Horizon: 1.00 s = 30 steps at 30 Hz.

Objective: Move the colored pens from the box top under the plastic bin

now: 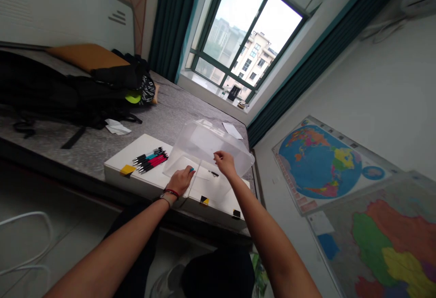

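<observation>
My left hand (180, 181) is closed over the white boxes, with the teal tip of a pen (192, 169) showing past the fingers. My right hand (224, 161) hovers to the right with its fingertips pinched together; whatever is between them is too small to make out. Between the two hands lies a black pen piece (213, 173). A translucent plastic bin (204, 136) stands just behind my hands, tilted in view. On the left, a row of several pens (150, 160) with black, teal and red barrels rests on the white box top (145, 142).
Grey bedding (177, 102) spreads behind the boxes. It holds a black backpack (68, 100), a crumpled tissue (117, 127) and a white paper (233, 130). At right, a wall carries a world map (320, 161). Yellow and black tape (127, 170) marks the box edge.
</observation>
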{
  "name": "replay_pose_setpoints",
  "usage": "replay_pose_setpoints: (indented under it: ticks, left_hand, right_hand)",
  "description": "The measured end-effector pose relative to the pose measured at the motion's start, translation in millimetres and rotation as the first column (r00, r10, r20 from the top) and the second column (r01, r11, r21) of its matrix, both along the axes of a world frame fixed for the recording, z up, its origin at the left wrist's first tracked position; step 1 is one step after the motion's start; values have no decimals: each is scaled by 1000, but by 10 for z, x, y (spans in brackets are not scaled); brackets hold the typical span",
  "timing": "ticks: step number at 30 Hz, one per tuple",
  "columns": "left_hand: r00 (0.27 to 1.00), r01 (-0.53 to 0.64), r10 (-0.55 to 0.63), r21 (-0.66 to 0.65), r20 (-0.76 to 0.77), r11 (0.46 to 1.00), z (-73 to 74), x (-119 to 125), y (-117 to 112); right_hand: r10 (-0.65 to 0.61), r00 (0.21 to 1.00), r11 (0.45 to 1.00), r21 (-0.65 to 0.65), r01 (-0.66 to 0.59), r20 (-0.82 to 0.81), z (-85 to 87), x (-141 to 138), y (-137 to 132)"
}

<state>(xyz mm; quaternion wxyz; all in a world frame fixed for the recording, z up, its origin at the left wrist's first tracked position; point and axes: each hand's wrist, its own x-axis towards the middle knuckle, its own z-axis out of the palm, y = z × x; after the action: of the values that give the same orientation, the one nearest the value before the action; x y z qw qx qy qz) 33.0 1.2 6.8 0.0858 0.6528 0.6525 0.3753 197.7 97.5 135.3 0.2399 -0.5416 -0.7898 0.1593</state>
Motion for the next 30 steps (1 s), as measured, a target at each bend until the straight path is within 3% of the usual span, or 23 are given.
replay_pose_setpoints:
  ticks: [5, 8, 13, 23, 30]
  left_hand:
    - [999, -32, 32, 31, 11, 999, 17, -2, -28]
    - [1000, -11, 11, 62, 2, 998, 4, -7, -20]
    - [1000, -3, 4, 61, -9, 998, -24, -11, 11]
    - [999, -16, 17, 28, -46, 999, -8, -2, 8]
    - [998, -50, 50, 21, -30, 999, 8, -3, -17]
  right_hand:
    - [32, 902, 977, -204, 63, 431, -319, 54, 97]
    - [33, 831, 978, -191, 89, 555, -544, 76, 83]
    - [-3, 819, 997, -59, 45, 573, -754, 79, 63]
    - [61, 735, 998, -53, -34, 676, -762, 87, 54]
    - [-10, 814, 1000, 26, -6, 581, -615, 32, 91]
